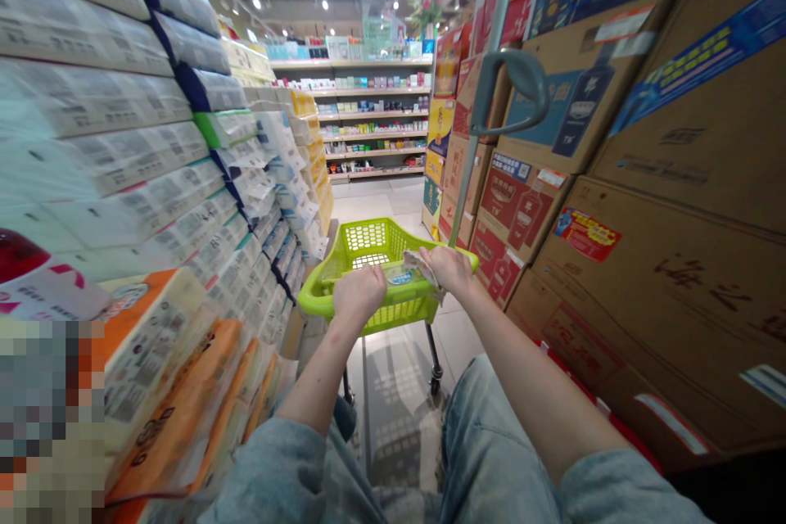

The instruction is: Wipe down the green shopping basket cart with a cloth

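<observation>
A lime-green shopping cart [368, 239] stands in front of me, its basket open at the top. My left hand [359, 293] is wrapped round the left part of its handle. On the right part, my right hand [447, 268] is closed over the handle, with a crumpled whitish piece [420, 264] under its fingers. Between the two hands a small blue and white label shows on the handle. A grey pole with a loop-shaped grip [482, 94] rises from the cart's right side.
Stacked tissue packs [110, 90] line the left, with orange packs [178, 417] nearer. Cardboard boxes [663, 262] are piled on the right. Shelves [374, 113] of small goods cross the aisle's far end. Tiled floor [381, 201] lies between.
</observation>
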Action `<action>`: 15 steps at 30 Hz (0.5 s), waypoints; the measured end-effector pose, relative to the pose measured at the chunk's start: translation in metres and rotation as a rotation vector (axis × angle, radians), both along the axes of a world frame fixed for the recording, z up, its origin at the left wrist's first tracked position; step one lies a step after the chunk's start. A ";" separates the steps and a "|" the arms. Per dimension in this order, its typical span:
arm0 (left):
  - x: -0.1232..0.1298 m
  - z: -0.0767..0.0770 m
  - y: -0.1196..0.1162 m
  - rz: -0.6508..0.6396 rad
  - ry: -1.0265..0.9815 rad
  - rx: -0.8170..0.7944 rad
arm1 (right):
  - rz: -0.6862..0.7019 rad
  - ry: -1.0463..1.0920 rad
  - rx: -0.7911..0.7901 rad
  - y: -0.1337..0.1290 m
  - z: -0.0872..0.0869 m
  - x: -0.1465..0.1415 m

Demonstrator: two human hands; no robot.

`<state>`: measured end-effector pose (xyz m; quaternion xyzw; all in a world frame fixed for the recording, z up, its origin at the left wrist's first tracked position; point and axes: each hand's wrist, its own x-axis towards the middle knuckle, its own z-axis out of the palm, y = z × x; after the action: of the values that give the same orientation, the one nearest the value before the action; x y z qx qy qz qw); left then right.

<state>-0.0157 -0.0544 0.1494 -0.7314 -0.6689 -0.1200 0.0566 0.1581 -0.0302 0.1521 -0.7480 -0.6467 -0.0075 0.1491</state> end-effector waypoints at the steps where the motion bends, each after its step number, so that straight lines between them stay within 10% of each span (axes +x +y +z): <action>1: 0.001 0.001 -0.001 0.008 -0.002 -0.001 | -0.002 -0.008 -0.033 0.001 0.002 0.000; 15: 0.022 -0.004 0.002 0.084 -0.060 0.036 | 0.034 0.015 0.010 0.000 0.008 -0.040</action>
<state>0.0061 -0.0519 0.1457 -0.6975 -0.6982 -0.1515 0.0544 0.1180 -0.0304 0.1599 -0.7362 -0.6581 -0.0027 0.1578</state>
